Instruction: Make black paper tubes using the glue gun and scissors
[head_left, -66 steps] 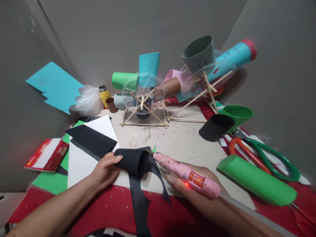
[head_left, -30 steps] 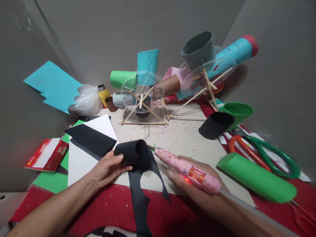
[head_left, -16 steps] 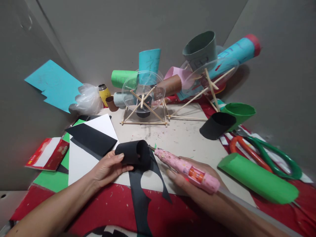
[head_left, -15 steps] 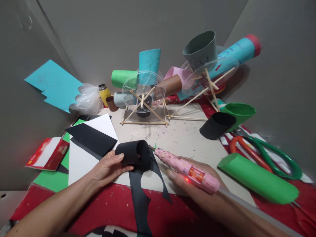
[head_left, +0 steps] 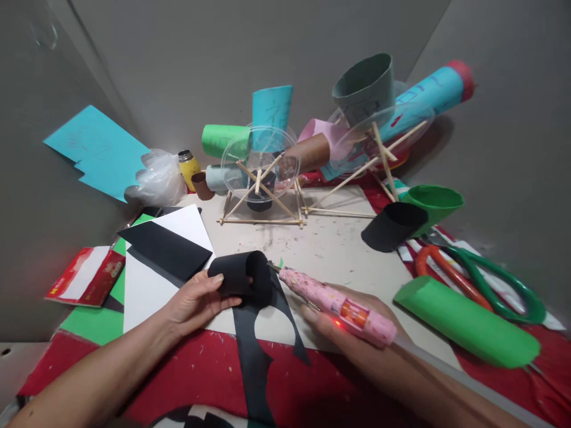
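Observation:
My left hand [head_left: 194, 303] is closed on a rolled black paper tube [head_left: 238, 274], thumb on top and fingers under and inside it. A black paper offcut [head_left: 256, 351] trails from the tube toward me. My right hand [head_left: 343, 330] grips a pink glue gun [head_left: 339, 306] with a red light glowing on its underside. The gun's metal tip [head_left: 273, 267] touches the open right end of the tube. Both hands work over a beige board [head_left: 330, 255] lying on a red cloth.
A green paper tube [head_left: 466, 324] lies at the right, with green and orange scissors [head_left: 482, 276] behind it. Black and green cups [head_left: 395, 224] stand further back. Stick-and-paper-tube wheel models [head_left: 267, 172] line the back wall. White, black and green sheets [head_left: 165, 255] lie at the left.
The black roll has been tightened and turned slightly upward in my left hand, and the glue gun tip has stayed at its open end. Little else has moved.

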`<state>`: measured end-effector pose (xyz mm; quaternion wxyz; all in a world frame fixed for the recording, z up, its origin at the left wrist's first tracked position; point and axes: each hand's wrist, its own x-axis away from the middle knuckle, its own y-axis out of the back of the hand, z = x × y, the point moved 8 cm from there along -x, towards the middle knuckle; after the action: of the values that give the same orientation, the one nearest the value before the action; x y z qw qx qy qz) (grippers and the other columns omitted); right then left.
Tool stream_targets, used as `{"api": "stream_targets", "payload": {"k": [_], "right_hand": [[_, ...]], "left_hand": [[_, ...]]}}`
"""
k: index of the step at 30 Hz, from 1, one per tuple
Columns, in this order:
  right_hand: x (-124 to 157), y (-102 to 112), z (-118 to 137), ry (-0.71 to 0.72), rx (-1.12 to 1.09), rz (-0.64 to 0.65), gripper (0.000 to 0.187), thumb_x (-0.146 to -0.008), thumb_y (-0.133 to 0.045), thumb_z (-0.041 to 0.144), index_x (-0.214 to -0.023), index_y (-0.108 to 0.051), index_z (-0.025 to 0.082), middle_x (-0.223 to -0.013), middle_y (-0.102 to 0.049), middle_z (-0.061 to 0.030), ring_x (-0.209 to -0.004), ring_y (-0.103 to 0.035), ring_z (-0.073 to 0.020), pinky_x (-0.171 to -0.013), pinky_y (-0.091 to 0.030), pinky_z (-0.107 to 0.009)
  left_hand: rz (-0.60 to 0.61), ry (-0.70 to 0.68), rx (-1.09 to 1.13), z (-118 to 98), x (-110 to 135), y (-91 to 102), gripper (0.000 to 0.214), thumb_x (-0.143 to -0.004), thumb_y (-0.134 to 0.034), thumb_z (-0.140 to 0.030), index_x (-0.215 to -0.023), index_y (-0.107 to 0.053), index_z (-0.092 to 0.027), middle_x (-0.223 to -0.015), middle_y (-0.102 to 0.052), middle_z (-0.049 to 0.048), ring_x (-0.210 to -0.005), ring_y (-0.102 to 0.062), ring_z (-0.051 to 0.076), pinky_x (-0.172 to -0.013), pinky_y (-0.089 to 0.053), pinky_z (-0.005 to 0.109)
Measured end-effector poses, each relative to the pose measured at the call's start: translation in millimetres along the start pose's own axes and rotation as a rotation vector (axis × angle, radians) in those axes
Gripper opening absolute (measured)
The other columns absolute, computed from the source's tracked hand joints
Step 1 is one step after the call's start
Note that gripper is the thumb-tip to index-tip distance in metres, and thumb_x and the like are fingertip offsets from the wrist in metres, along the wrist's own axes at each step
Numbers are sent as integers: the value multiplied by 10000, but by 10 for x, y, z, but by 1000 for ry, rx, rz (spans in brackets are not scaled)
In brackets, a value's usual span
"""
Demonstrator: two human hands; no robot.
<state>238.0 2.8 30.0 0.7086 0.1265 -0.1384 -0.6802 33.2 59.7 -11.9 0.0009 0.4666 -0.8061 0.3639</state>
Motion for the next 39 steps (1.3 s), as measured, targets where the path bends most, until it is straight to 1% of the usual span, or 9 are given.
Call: {"api": "stream_targets", "payload": {"k": [4, 7, 9, 13, 17, 21, 32, 37, 39], "right_hand": [[4, 8, 20, -15, -6, -4, 195, -833, -614, 355, -835, -744, 210, -751, -722, -48, -754, -700, -254, -630, -575, -318], [0, 7, 17, -21, -6, -8, 192, -822, -626, 357, -842, -747, 209, -759, -724, -51, -779, -702, -264, -643, -575, -326], [-2, 8, 12, -22, -20, -13, 190, -820, -631, 355, -858, -745, 208, -768, -724, -51, -790, -702, -263, -648, -575, -321], [1, 5, 2, -17, -44, -10, 191, -831, -621, 356, -821, -737, 204, -749, -717, -52, -736, -700, -247, -611, -570, -306], [6, 2, -21, -11, -48, -10, 216, -847, -600, 366, -879, -743, 207, -803, -729, -62, -838, -702, -265, -657, -581, -306], [11, 18, -33, 6, -33, -35, 214, -830, -628, 366, -929, -747, 219, -862, -741, -62, -895, -699, -280, -698, -592, -322], [13, 21, 40, 34, -32, -25, 167, -839, -626, 332, -885, -752, 231, -762, -725, -41, -795, -710, -251, -640, -589, -297], [8, 25, 59, 43, -2, -12, 159, -837, -619, 319, -762, -730, 234, -690, -704, -25, -692, -701, -228, -621, -585, -295], [9, 26, 64, 44, 1, -10, 156, -835, -619, 317, -767, -731, 233, -693, -707, -26, -706, -704, -229, -632, -587, -292]], "left_hand": [[4, -1, 6, -9, 2, -16, 297, -744, -756, -254, -1017, -727, -140, -1027, -741, 129, -967, -686, 217, -812, -551, 294], [3, -2, 5, -13, 0, -20, 289, -755, -746, -256, -1019, -729, -141, -1030, -740, 129, -976, -686, 221, -813, -550, 291], [7, -2, 5, -13, -2, -23, 284, -757, -744, -257, -1018, -731, -146, -1031, -740, 125, -977, -686, 222, -812, -551, 289], [13, -1, 9, -8, -4, -16, 278, -754, -747, -250, -1015, -733, -154, -1033, -742, 118, -966, -691, 215, -822, -552, 292], [29, 9, 9, 7, 0, -17, 280, -753, -748, -247, -1015, -733, -151, -1032, -742, 121, -954, -695, 212, -818, -557, 289], [41, 9, 7, 5, 2, -27, 272, -763, -738, -243, -1019, -732, -151, -1026, -742, 128, -961, -694, 212, -816, -559, 285], [31, 0, 9, -16, 0, -17, 291, -754, -743, -257, -1026, -721, -155, -1013, -744, 126, -971, -691, 217, -822, -548, 293], [50, -9, 22, -25, 7, -21, 277, -772, -724, -241, -1036, -715, -155, -1048, -735, 135, -988, -687, 218, -836, -544, 302], [51, -15, 26, -34, 9, -25, 274, -775, -720, -238, -1036, -714, -155, -1047, -735, 137, -986, -687, 218, -838, -543, 306]]}}
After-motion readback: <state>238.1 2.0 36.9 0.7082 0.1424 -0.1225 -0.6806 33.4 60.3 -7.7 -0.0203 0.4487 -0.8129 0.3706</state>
